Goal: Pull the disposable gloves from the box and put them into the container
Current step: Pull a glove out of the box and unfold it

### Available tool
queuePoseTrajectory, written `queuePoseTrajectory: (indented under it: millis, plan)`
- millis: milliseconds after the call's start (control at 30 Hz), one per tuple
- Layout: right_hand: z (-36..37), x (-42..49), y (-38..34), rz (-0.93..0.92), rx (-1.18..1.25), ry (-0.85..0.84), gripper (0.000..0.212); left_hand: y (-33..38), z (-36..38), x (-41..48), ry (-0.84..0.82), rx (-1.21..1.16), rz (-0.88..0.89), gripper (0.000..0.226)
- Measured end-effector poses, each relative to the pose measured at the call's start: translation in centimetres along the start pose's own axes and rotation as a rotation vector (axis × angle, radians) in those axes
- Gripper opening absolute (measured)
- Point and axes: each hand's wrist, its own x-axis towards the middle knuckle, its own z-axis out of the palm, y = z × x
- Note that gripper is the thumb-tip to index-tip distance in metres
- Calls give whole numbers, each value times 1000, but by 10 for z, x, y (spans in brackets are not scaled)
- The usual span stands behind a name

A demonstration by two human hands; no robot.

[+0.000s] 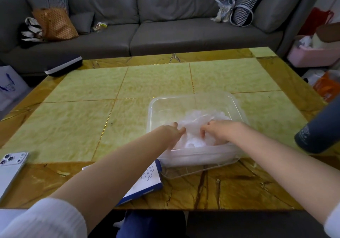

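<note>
Your 2 hands grasp the gloves (197, 120): left hand (173, 132) and right hand (219, 131) curl their fingers into the crumpled clear heap. It fills the near half of the transparent container (193, 97) on the table (88, 108) and shows no clear long axis. The box (150, 179) lies flat under your left forearm, its long axis running near-left to far-right, far end just beside the container.

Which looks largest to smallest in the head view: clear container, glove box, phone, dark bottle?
1. Clear container.
2. Glove box, partly under the left arm.
3. Dark bottle and phone: alike, both cropped, unranked.
</note>
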Motion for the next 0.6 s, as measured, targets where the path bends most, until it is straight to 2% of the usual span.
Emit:
queuePoseTrajectory:
  millis: [167,233,367,467,600]
  plan:
    - [-6,-6,0,-23,-24,-4,46,-8,-9,-3,-86,-18,14,86]
    - [-12,-14,1,0,-21,-5,45,-12,-19,-9,-70,-12,37,79]
    - [-31,-33,-12,38,-21,40,39,-16,-35,-31,243,94,36,49]
    - [-45,-49,-33,31,-47,166,35,-21,-37,-56,518,121,-10,44]
    - [-43,-69,-72,-94,-28,435,36,-32,-12,-94,823,-144,-143,47]
